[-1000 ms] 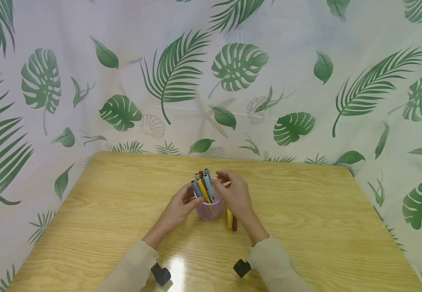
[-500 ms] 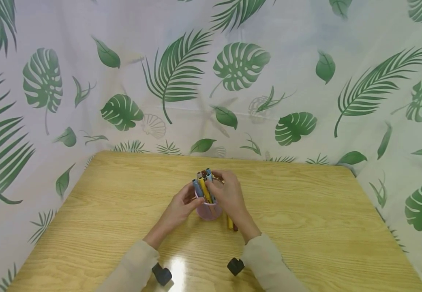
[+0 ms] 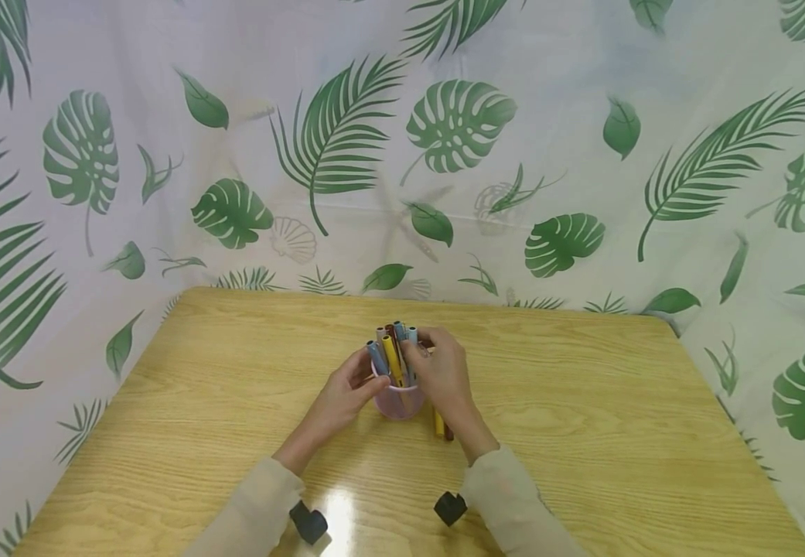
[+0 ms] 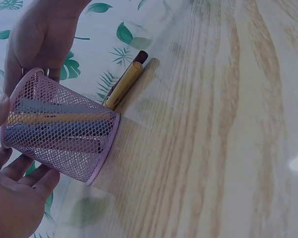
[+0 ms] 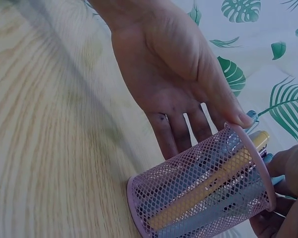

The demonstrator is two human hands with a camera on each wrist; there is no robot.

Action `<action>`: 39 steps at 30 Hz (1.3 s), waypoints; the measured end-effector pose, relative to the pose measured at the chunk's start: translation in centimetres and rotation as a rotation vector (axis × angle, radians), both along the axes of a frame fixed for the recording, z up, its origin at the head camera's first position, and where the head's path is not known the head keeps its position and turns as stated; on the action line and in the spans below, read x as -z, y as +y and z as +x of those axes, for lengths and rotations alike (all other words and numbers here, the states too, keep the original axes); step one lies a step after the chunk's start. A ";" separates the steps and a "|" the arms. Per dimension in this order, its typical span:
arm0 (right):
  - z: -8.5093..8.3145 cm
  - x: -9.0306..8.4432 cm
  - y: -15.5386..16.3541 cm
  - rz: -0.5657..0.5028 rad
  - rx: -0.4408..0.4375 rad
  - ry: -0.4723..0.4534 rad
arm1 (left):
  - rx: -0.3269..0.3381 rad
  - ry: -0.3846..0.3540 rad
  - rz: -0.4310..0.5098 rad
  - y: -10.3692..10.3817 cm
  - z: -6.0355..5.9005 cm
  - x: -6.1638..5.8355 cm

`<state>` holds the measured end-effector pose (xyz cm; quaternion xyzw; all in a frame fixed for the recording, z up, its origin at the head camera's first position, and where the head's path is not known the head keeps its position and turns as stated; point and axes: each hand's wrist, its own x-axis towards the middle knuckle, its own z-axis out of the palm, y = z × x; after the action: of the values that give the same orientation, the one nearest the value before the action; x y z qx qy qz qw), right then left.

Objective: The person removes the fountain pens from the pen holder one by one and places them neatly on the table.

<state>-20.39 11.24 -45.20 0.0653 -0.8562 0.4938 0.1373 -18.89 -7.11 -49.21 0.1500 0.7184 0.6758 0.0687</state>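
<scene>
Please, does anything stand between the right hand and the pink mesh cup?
Nothing visible does: the right hand has its thumb at the rim of the pink mesh cup. The yellow marker and brown marker lie on the table beside the cup, not between them.

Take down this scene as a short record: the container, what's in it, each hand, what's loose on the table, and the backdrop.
Container: pink mesh cup, upright on the wooden table
Contents: yellow marker, blue marker, light blue marker, others partly hidden
Left hand: holds the cup's side, thumb at the rim
Right hand: at the rim's opposite side, beside the light blue marker; grip unclear
Loose: yellow pen and brown pen, lying beside the cup
Backdrop: white sheet with green leaf print
</scene>
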 end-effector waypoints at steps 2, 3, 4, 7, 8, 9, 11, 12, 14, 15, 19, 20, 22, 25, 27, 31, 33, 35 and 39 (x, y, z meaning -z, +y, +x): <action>0.0 0.1 0.2 -0.007 0.022 0.001 | -0.001 -0.002 -0.003 0.0 0.0 0.0; 0.0 0.1 0.4 -0.012 0.033 0.003 | -0.001 -0.002 -0.004 0.0 0.0 0.1; 0.0 0.2 0.6 -0.015 0.041 0.008 | -0.001 -0.003 -0.005 0.0 0.0 0.1; 0.0 0.0 1.2 -0.031 0.055 0.035 | 0.000 -0.003 -0.008 -0.1 -0.1 0.2; 0.0 0.0 1.4 -0.042 0.057 0.048 | 0.002 -0.001 -0.008 -0.1 -0.1 0.2; 0.0 -0.2 1.6 -0.059 0.060 0.062 | 0.004 0.001 -0.008 -0.1 -0.1 0.2; 0.1 -0.5 2.0 -0.084 0.069 0.079 | 0.006 0.002 -0.006 -0.1 -0.1 0.2; 0.1 -0.7 2.2 -0.103 0.070 0.084 | 0.006 0.003 -0.004 -0.1 -0.1 0.2; 0.3 -1.1 2.6 -0.151 0.068 0.090 | 0.004 0.009 -0.006 -0.1 -0.1 0.1; 0.4 -1.3 2.8 -0.177 0.064 0.090 | 0.003 0.011 -0.006 -0.1 0.0 0.1; 0.6 -2.1 3.8 -0.285 0.038 0.087 | 0.000 0.019 -0.009 -0.1 0.0 0.1; 0.7 -2.3 4.1 -0.305 0.032 0.085 | 0.000 0.020 -0.008 -0.1 0.0 0.1; 0.8 -2.5 4.6 -0.339 0.030 0.077 | 0.000 0.022 -0.008 0.0 0.0 0.1; 0.9 -2.8 5.5 -0.368 0.025 0.069 | 0.003 0.026 -0.007 0.0 0.0 0.1; 1.0 -3.1 6.0 -0.376 0.030 0.065 | 0.004 0.025 -0.007 0.0 0.0 0.0; 1.1 -3.4 6.8 -0.398 0.034 0.061 | 0.004 0.015 -0.008 -0.1 0.0 0.0; 1.1 -3.6 7.1 -0.414 0.029 0.065 | 0.005 0.011 -0.005 -0.1 0.0 0.0; 1.2 -3.7 7.4 -0.436 0.020 0.071 | 0.007 0.007 -0.002 -0.1 -0.1 0.1; 1.3 -4.1 7.9 -0.467 0.013 0.084 | 0.012 0.016 0.005 -0.1 -0.1 0.1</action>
<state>-19.13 19.17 -41.06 0.0468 -0.7126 0.6744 0.1875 -18.99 -7.17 -49.31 0.1599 0.7163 0.6759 0.0666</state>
